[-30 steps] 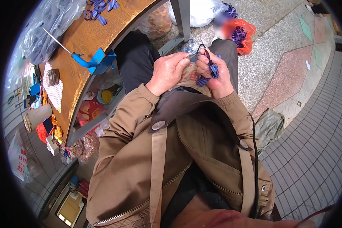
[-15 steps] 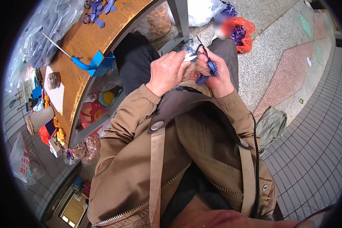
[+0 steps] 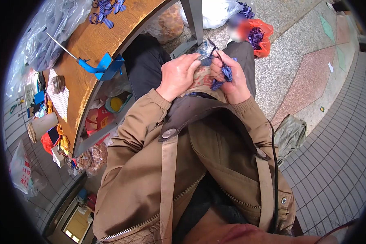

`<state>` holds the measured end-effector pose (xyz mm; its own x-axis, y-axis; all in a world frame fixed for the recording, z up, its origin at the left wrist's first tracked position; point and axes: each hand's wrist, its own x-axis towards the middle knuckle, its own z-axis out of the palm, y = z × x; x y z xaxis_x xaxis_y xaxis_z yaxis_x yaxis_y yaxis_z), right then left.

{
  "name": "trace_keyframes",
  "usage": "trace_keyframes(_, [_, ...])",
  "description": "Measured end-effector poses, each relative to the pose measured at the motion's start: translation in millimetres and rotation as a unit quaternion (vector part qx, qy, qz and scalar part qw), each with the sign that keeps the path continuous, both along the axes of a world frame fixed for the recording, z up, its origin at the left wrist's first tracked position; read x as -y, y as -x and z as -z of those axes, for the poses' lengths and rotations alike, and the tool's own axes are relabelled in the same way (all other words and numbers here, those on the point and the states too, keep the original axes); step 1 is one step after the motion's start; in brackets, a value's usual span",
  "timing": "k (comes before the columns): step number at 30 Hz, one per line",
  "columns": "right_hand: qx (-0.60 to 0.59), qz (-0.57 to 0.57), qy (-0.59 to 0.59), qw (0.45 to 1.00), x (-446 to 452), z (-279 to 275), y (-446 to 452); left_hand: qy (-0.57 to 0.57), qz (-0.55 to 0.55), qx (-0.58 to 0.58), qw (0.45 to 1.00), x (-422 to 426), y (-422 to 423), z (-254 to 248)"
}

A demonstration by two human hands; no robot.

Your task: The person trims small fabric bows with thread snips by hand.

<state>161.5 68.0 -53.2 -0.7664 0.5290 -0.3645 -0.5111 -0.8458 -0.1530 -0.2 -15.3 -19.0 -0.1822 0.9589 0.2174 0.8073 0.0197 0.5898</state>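
Since the striped fabric piece [image 3: 227, 75] is small, the right hand [image 3: 234, 81] grips it in curled fingers above the lap [image 3: 202, 77], presumably for steadiness, in the head view. The left hand [image 3: 178, 77] bends its fingers nearby; whether they grip anything, I cannot tell. A red bag [image 3: 266, 48] holds purple strips [image 3: 255, 37]; a see-through bag [image 3: 168, 23], something brownish.

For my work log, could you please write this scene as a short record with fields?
Left hand: curled; what it holds, if anything, is unclear
Right hand: closed on blue striped cloth
Wooden table: bears striped strips; blue fixture at its edge
Floor: red bag with purple strips
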Motion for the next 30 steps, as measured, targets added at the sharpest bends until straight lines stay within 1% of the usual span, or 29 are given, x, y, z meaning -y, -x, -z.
trace_keyframes(1, [0.039, -0.008, -0.036, 0.999, 1.5, -3.4, -0.2, 0.031, -0.026, 0.072, 0.997, 0.9, 3.0, -1.4])
trace_keyframes(3, [0.121, -0.014, -0.116, 0.986, -1.0, -12.6, -2.3, 0.084, -0.064, 0.218, 0.97, -5.0, 10.1, -4.7])
trace_keyframes(4, [0.195, 0.006, -0.193, 0.961, -0.1, -17.6, 3.1, 0.081, -0.069, 0.253, 0.962, -8.0, 17.9, -4.0])
trace_keyframes(5, [0.27, 0.03, -0.269, 0.924, 1.7, -22.2, 10.5, 0.076, -0.071, 0.289, 0.952, -11.0, 27.7, -3.7])
trace_keyframes(6, [0.271, -0.005, -0.281, 0.921, 2.0, -26.6, 10.1, 0.075, -0.085, 0.311, 0.944, -14.7, 32.4, -9.4])
trace_keyframes(8, [0.269, -0.091, -0.342, 0.896, -2.9, -30.8, 9.5, 0.129, -0.098, 0.346, 0.924, -19.5, 38.5, -29.4])
trace_keyframes(10, [0.329, -0.035, -0.527, 0.783, 1.0, -24.0, 15.9, 0.092, -0.051, 0.312, 0.944, -21.5, 38.7, -30.0])
trace_keyframes(11, [0.335, -0.026, -0.54, 0.772, 2.4, -23.9, 16.2, 0.077, -0.04, 0.316, 0.945, -21.6, 34.5, -36.1])
trace_keyframes(13, [0.371, -0.023, -0.657, 0.656, 1.8, -23.6, 16.9, 0.179, -0.033, 0.297, 0.937, -21.6, 28.5, -49.2])
trace_keyframes(14, [0.375, -0.018, -0.665, 0.646, 2.3, -24.1, 17.6, 0.167, -0.026, 0.299, 0.939, -21.1, 27.0, -48.6])
trace_keyframes(18, [0.395, 0.023, -0.721, 0.569, 9.1, -22.1, 21.1, 0.172, -0.049, 0.327, 0.928, -14.4, 27.7, -29.7])
trace_keyframes(23, [0.401, 0.068, -0.738, 0.539, 14.9, -37.0, 19.8, 0.145, -0.08, 0.372, 0.913, -12.7, 20.2, -26.8])
trace_keyframes(25, [0.386, 0.097, -0.724, 0.563, 16.5, -25.3, 22.0, 0.155, -0.104, 0.44, 0.878, -12.4, 13.4, -31.6])
trace_keyframes(26, [0.384, 0.106, -0.706, 0.585, 16.9, -26.5, 22.6, 0.162, -0.121, 0.438, 0.876, -12.7, 10.9, -30.7])
trace_keyframes(28, [0.409, 0.132, -0.636, 0.64, 17.1, -28.9, 20.8, 0.105, -0.109, 0.507, 0.849, -13.0, 9.1, -27.9])
trace_keyframes(30, [0.453, 0.091, -0.543, 0.701, 12.3, -36.7, 13.1, 0.118, -0.098, 0.609, 0.778, -10.8, 12.3, -27.7])
